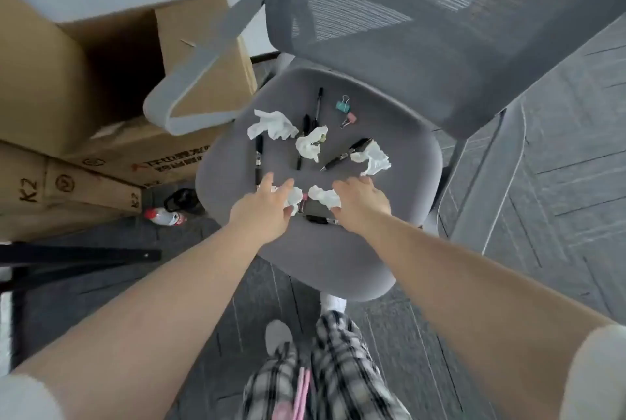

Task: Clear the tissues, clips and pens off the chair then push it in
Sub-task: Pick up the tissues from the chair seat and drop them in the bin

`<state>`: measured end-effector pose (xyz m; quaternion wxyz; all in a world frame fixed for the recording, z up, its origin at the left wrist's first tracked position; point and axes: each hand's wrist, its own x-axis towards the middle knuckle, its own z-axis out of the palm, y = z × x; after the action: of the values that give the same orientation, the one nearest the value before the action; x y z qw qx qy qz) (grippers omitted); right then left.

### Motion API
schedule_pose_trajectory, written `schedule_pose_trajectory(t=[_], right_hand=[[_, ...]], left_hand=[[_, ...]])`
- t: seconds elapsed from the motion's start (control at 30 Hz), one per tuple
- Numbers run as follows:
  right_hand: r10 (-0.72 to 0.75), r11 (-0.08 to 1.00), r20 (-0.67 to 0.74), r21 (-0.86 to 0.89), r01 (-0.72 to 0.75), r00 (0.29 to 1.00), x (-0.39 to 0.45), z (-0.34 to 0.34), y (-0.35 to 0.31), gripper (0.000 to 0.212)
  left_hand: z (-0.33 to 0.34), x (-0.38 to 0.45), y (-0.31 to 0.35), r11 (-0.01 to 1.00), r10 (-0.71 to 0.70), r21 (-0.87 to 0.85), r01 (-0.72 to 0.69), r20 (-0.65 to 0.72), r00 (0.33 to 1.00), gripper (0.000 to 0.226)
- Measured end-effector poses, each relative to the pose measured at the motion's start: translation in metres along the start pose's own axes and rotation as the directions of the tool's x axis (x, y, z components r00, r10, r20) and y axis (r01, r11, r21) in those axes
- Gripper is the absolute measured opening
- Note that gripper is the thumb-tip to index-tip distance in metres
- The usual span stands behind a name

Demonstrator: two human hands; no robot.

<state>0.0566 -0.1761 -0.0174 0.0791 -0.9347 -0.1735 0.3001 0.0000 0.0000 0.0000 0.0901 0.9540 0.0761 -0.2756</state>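
Chair [338,260] fills the centre of the view, its grey padded seat carrying all the clutter; on its castors it should roll easily, pushed from the seat edge or backrest. Boxes [111,87] stack at 9 o'clock. Tissues [271,124] lie crumpled across the seat, light and soft, best pinched or scooped whole. Pens [259,157] lie scattered between them, stiff and smooth, likely to roll, so take them mid-barrel. Clips [345,111] sit at 12 o'clock of the seat, small and hard, well apart from both hands. Left hand [261,209] has its fingers spread, touching a tissue at the seat's 6 o'clock. Right hand [362,202] is likewise spread, fingertips on the neighbouring tissue; neither is closed on anything yet.
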Motion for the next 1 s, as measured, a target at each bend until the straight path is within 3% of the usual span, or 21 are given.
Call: schedule_pose_trajectory(t=[0.13, 0.27, 0.37, 0.5, 0.57, 0.67, 0.77, 0.83, 1.0], right_hand=[[-0.056, 0.993, -0.038, -0.101, 0.052, 0.998, 0.027, 0.023, 0.003, 0.041], [0.021, 0.996, -0.035, -0.086, -0.024, 0.999, 0.050, 0.034, 0.009, 0.054], [0.052, 0.994, -0.012, -0.091, -0.052, 0.999, 0.060, 0.042, 0.010, 0.052], [0.065, 0.997, -0.028, -0.036, -0.066, 0.998, 0.065, 0.035, 0.010, 0.027], [0.113, 0.993, -0.123, 0.051, -0.107, 0.986, 0.064, 0.028, 0.011, 0.022], [0.292, 0.947, -0.303, 0.227, -0.229, 0.907, 0.069, 0.012, 0.012, 0.025], [0.488, 0.855, -0.313, 0.357, -0.375, 0.815, 0.085, -0.001, 0.022, 0.030], [0.549, 0.811, -0.243, 0.388, -0.438, 0.800, 0.097, -0.004, 0.033, 0.036], [0.502, 0.830, -0.114, 0.341, -0.441, 0.857, 0.118, 0.006, 0.054, 0.043]], left_hand=[[0.019, 0.037, 0.000, 0.997, -0.068, 0.050, 0.064, 0.073, 0.995, 0.054], [0.038, 0.075, -0.003, 0.990, -0.125, 0.087, 0.112, 0.169, 0.978, 0.073], [0.045, 0.087, -0.006, 0.991, -0.111, 0.098, 0.094, 0.180, 0.977, 0.065], [0.040, 0.093, -0.009, 0.997, -0.043, 0.063, 0.040, 0.055, 0.998, 0.034], [0.031, 0.095, -0.009, 1.000, -0.009, -0.012, 0.009, -0.043, 0.999, 0.029], [0.010, 0.106, -0.002, 0.997, 0.015, -0.072, -0.030, -0.200, 0.980, 0.022], [-0.007, 0.125, 0.008, 0.993, 0.039, -0.102, -0.068, -0.265, 0.964, 0.022], [-0.011, 0.138, 0.014, 0.984, 0.097, -0.124, -0.132, -0.250, 0.963, 0.027], [0.001, 0.168, 0.025, 0.959, 0.235, -0.153, -0.240, -0.048, 0.971, 0.075]])
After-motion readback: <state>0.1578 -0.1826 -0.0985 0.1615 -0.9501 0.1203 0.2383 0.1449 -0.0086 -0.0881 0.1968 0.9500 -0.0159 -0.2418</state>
